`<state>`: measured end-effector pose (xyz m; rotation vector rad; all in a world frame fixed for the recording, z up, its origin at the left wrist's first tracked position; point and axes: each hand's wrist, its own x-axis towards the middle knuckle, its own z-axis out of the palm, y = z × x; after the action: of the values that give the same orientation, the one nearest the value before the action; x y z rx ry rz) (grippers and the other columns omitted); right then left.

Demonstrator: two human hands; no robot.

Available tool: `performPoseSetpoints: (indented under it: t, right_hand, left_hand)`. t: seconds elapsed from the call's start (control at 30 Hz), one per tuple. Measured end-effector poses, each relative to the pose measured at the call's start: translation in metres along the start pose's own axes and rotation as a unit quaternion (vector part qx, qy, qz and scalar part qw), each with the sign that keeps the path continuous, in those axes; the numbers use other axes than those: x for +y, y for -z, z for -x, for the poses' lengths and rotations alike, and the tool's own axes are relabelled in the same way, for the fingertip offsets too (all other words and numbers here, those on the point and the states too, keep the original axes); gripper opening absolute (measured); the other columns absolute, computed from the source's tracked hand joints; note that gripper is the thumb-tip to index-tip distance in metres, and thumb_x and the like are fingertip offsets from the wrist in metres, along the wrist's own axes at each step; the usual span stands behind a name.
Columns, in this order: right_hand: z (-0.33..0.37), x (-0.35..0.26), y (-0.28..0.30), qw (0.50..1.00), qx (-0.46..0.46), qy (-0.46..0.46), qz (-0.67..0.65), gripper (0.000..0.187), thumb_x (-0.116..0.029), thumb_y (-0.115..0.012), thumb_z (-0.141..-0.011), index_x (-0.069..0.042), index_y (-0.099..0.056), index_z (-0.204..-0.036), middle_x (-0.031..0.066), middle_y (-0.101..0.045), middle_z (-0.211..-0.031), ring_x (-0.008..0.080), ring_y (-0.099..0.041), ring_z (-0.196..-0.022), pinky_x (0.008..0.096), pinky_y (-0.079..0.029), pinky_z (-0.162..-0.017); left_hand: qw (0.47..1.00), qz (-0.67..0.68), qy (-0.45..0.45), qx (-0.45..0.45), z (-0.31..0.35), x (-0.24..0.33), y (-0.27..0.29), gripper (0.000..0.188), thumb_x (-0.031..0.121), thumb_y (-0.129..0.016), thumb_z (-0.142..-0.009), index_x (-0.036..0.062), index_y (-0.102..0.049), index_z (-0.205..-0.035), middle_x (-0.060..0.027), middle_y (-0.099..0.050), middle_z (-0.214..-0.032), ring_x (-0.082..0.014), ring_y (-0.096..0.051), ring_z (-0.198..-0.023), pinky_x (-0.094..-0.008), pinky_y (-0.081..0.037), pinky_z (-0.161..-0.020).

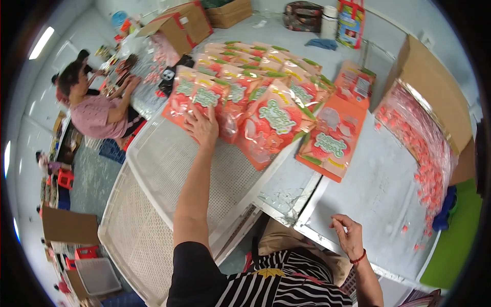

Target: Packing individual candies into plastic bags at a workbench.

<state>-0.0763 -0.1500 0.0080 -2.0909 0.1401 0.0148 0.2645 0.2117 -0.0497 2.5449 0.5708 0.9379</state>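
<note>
My left hand (203,125) lies with its fingers stretched out on a red and peach pouch (184,89) at the near left of a pile. Beside it, more glossy printed pouches (276,115) overlap in rows, some with green corners. The pile partly rests on a white mesh tray (225,158). My right hand (349,237) hovers over the table's near edge, thumb and fingers drawn together; anything in them is too small to make out. Ahead of it lies a single pouch (332,138), with another pouch (355,84) behind, its back side up.
A cardboard box (432,82) on its side spills small red wrapped pieces (429,169) at the right. Another mesh tray (135,225) sits lower left. At the back are an open carton (184,28), a white bottle (330,23) and a blue cloth (322,44). A co-worker (99,112) works at the left.
</note>
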Motion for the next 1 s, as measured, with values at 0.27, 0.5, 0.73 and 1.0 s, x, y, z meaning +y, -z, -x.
performPoseSetpoints:
  t: [0.27,0.5,0.73,1.0]
  right_hand:
    - [-0.016,0.035,-0.008,0.994,0.057,0.078,0.044,0.021,-0.020,-0.060,-0.089,-0.004,-0.064,-0.101,0.0174,-0.066,-0.090,0.0341,-0.064,-0.080,0.0393,-0.052,-0.071]
    - [-0.009,0.153,0.130,0.912,0.302,-0.019,0.278,0.019,-0.012,-0.055,-0.083,-0.005,-0.060,-0.100,0.0196,-0.061,-0.085,0.0389,-0.058,-0.083,0.0473,-0.047,-0.071]
    - [-0.068,0.260,0.303,0.767,0.398,0.022,0.504,0.042,-0.022,-0.055,-0.089,0.005,-0.049,-0.121,0.0258,-0.052,-0.117,0.0406,-0.049,-0.112,0.0462,-0.038,-0.098]
    - [-0.154,0.282,0.392,0.816,0.323,-0.116,0.466,0.043,-0.030,-0.037,-0.095,-0.005,-0.049,-0.128,0.0191,-0.049,-0.131,0.0333,-0.037,-0.132,0.0437,-0.033,-0.109]
  left_hand:
    - [0.983,0.012,-0.136,0.126,-0.073,-0.086,-0.040,0.077,0.056,-0.051,-0.088,0.0109,-0.027,-0.146,-0.0313,-0.023,-0.146,-0.0436,-0.019,-0.138,-0.0571,-0.027,-0.107]
    - [0.996,-0.044,-0.058,0.050,-0.013,-0.024,-0.054,0.074,0.056,-0.037,-0.094,0.0028,-0.027,-0.144,-0.0229,-0.029,-0.147,-0.0425,-0.030,-0.133,-0.0530,-0.026,-0.107]
    - [0.812,-0.082,-0.531,0.227,0.031,0.061,0.039,0.060,0.037,-0.043,-0.098,-0.0003,-0.028,-0.143,-0.0241,-0.028,-0.147,-0.0375,-0.030,-0.135,-0.0465,-0.023,-0.111]
    - [0.787,0.253,-0.474,-0.302,0.271,0.145,0.114,0.062,0.028,-0.046,-0.093,-0.0019,-0.026,-0.143,-0.0271,-0.024,-0.148,-0.0465,-0.024,-0.136,-0.0577,-0.021,-0.108]
